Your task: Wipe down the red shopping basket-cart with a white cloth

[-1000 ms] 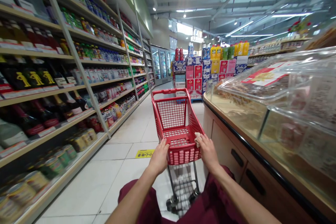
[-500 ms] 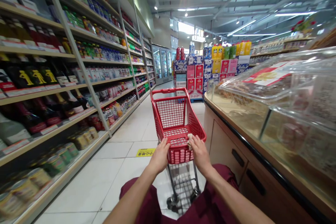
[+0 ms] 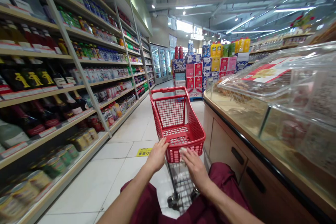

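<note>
So, red cart (image 3: 181,139) sits mid-scene on the tiled floor (image 3: 110,171), near end just in front of the person's knees (image 3: 223,178). Looks like stiff molded plastic: probably light for its bulk, not fragile, rim maybe slick. It's on wheels (image 3: 173,200), so a hard shove would likely roll it. Best holds: near rim for steadying, far top bar (image 3: 168,90) for steering. Left hand (image 3: 156,154) has fingers laid at the near-left corner; can't tell if it's actually clamping. Right hand (image 3: 195,168) is pinching a white cloth (image 3: 183,150), apparently against the near wall. Cloth reads soft, near weightless. Yellow floor sticker (image 3: 144,152) left of the cart, drink shelves (image 3: 52,94) farther left, wood-fronted counter (image 3: 225,136) near right, stacked cartons (image 3: 194,73) far, glass-door fridges (image 3: 160,61) far left of those.
</note>
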Action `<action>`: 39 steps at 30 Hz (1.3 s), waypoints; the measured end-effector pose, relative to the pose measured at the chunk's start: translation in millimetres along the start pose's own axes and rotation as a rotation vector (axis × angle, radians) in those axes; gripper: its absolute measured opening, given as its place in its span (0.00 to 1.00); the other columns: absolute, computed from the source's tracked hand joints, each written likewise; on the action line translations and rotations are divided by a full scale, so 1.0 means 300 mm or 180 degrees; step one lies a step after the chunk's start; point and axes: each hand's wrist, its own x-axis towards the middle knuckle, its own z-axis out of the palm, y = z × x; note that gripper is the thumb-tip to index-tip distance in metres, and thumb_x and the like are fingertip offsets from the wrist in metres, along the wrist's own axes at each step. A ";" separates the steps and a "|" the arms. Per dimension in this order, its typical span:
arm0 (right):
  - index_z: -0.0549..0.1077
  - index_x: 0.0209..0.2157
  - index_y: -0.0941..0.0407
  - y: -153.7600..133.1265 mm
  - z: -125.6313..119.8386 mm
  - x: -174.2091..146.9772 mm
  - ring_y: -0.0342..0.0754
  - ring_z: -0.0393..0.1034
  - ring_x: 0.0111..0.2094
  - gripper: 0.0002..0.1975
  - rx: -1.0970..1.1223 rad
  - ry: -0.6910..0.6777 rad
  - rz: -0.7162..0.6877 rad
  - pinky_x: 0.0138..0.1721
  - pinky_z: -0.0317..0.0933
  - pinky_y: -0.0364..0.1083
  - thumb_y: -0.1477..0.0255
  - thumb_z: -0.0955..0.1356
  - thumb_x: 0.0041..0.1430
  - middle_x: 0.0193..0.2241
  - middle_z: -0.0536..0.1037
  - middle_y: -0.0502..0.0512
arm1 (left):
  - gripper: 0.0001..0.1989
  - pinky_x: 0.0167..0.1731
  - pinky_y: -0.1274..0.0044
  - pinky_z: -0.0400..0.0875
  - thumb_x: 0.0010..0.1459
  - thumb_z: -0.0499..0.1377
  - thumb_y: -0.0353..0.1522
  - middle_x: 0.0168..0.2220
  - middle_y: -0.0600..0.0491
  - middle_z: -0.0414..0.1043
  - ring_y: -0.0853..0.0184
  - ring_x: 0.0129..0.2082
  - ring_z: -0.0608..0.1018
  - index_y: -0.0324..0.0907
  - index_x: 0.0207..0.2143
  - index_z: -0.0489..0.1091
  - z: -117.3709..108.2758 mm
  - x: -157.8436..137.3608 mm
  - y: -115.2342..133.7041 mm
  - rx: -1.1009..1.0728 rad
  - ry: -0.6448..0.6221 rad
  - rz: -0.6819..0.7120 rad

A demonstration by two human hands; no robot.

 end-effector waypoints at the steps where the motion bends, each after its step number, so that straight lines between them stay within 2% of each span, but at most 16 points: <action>1: 0.64 0.50 0.58 0.009 -0.022 0.020 0.49 0.48 0.57 0.20 -0.0004 0.0070 0.0035 0.53 0.51 0.56 0.82 0.56 0.57 0.51 0.66 0.58 | 0.27 0.57 0.67 0.47 0.46 0.47 0.20 0.59 0.47 0.50 0.65 0.59 0.51 0.38 0.51 0.59 -0.003 0.000 0.015 0.0096 0.0016 -0.0056; 3: 0.65 0.49 0.58 0.021 -0.039 0.039 0.50 0.48 0.57 0.20 -0.0024 0.0163 0.0035 0.52 0.52 0.57 0.81 0.55 0.57 0.51 0.66 0.58 | 0.27 0.57 0.66 0.45 0.46 0.46 0.21 0.59 0.45 0.50 0.64 0.59 0.51 0.37 0.52 0.58 -0.001 -0.001 0.050 0.0222 0.0021 -0.0077; 6: 0.70 0.44 0.56 0.026 -0.018 -0.001 0.47 0.59 0.52 0.19 -0.0067 0.0123 -0.0134 0.48 0.58 0.52 0.82 0.55 0.57 0.45 0.72 0.55 | 0.30 0.58 0.67 0.44 0.46 0.45 0.22 0.60 0.47 0.48 0.65 0.60 0.50 0.35 0.55 0.52 0.021 -0.003 0.097 0.0212 -0.0135 0.0150; 8: 0.71 0.42 0.56 0.029 -0.013 -0.036 0.46 0.62 0.50 0.18 -0.0086 0.0050 -0.0185 0.47 0.60 0.50 0.82 0.56 0.57 0.43 0.74 0.54 | 0.30 0.58 0.68 0.44 0.47 0.45 0.22 0.60 0.47 0.48 0.65 0.60 0.50 0.35 0.56 0.51 0.037 -0.003 0.114 0.0190 -0.0178 0.0233; 13: 0.65 0.49 0.59 0.059 -0.060 -0.018 0.50 0.48 0.58 0.20 -0.0142 0.0191 0.0149 0.53 0.50 0.56 0.81 0.55 0.57 0.51 0.66 0.58 | 0.29 0.58 0.67 0.43 0.47 0.46 0.23 0.58 0.45 0.54 0.64 0.58 0.55 0.34 0.55 0.52 0.039 0.011 0.134 0.0288 -0.0137 0.0081; 18: 0.68 0.46 0.57 0.082 -0.016 -0.072 0.46 0.57 0.53 0.20 -0.0172 -0.0015 0.0230 0.51 0.54 0.51 0.84 0.56 0.55 0.46 0.72 0.56 | 0.32 0.58 0.67 0.43 0.46 0.45 0.23 0.60 0.47 0.48 0.65 0.60 0.50 0.34 0.57 0.49 0.050 0.017 0.161 0.0338 -0.0210 0.0145; 20: 0.68 0.47 0.56 0.093 -0.016 -0.091 0.46 0.56 0.54 0.21 -0.0172 -0.0095 0.0323 0.51 0.54 0.51 0.84 0.56 0.54 0.47 0.70 0.55 | 0.32 0.58 0.67 0.43 0.46 0.45 0.23 0.60 0.47 0.46 0.64 0.60 0.48 0.34 0.57 0.48 0.056 0.014 0.167 0.0393 -0.0228 0.0164; 24: 0.64 0.51 0.57 0.140 -0.049 -0.061 0.49 0.47 0.58 0.22 -0.0274 0.0173 0.0676 0.53 0.49 0.55 0.83 0.55 0.55 0.53 0.63 0.57 | 0.31 0.58 0.65 0.41 0.47 0.45 0.25 0.60 0.44 0.47 0.63 0.60 0.49 0.32 0.57 0.48 0.053 0.011 0.182 0.0477 -0.0194 0.0061; 27: 0.65 0.49 0.57 0.174 -0.031 -0.080 0.49 0.52 0.56 0.24 -0.0348 0.0152 0.0836 0.52 0.52 0.55 0.84 0.55 0.53 0.52 0.65 0.58 | 0.31 0.58 0.65 0.41 0.47 0.46 0.26 0.60 0.43 0.47 0.62 0.60 0.49 0.31 0.57 0.48 0.048 0.009 0.188 0.0477 -0.0233 -0.0014; 30: 0.69 0.46 0.57 0.194 -0.012 -0.138 0.48 0.59 0.52 0.25 -0.0363 -0.0030 0.0773 0.48 0.57 0.53 0.86 0.55 0.50 0.47 0.70 0.57 | 0.34 0.58 0.65 0.41 0.45 0.46 0.25 0.60 0.46 0.46 0.63 0.60 0.48 0.33 0.57 0.47 0.049 0.007 0.181 0.0494 -0.0282 0.0014; 32: 0.68 0.47 0.58 0.206 -0.030 -0.149 0.49 0.58 0.53 0.24 -0.0369 0.0026 0.0776 0.49 0.56 0.53 0.86 0.55 0.50 0.48 0.70 0.58 | 0.34 0.58 0.65 0.41 0.44 0.46 0.25 0.60 0.46 0.45 0.64 0.60 0.47 0.33 0.57 0.47 0.051 0.005 0.175 0.0496 -0.0270 0.0027; 36: 0.63 0.51 0.59 0.226 -0.069 -0.097 0.49 0.49 0.57 0.23 -0.0331 0.0372 0.0996 0.53 0.51 0.54 0.82 0.55 0.54 0.53 0.63 0.59 | 0.34 0.58 0.64 0.40 0.45 0.47 0.26 0.60 0.44 0.45 0.61 0.60 0.48 0.31 0.57 0.47 0.053 0.003 0.177 0.0478 -0.0234 -0.0002; 39: 0.66 0.49 0.58 0.222 -0.021 -0.105 0.49 0.54 0.55 0.24 -0.0309 0.0195 0.1101 0.52 0.52 0.54 0.84 0.54 0.52 0.50 0.67 0.59 | 0.34 0.58 0.65 0.40 0.45 0.47 0.26 0.60 0.45 0.45 0.62 0.60 0.48 0.32 0.57 0.47 0.057 0.000 0.177 0.0478 -0.0208 -0.0004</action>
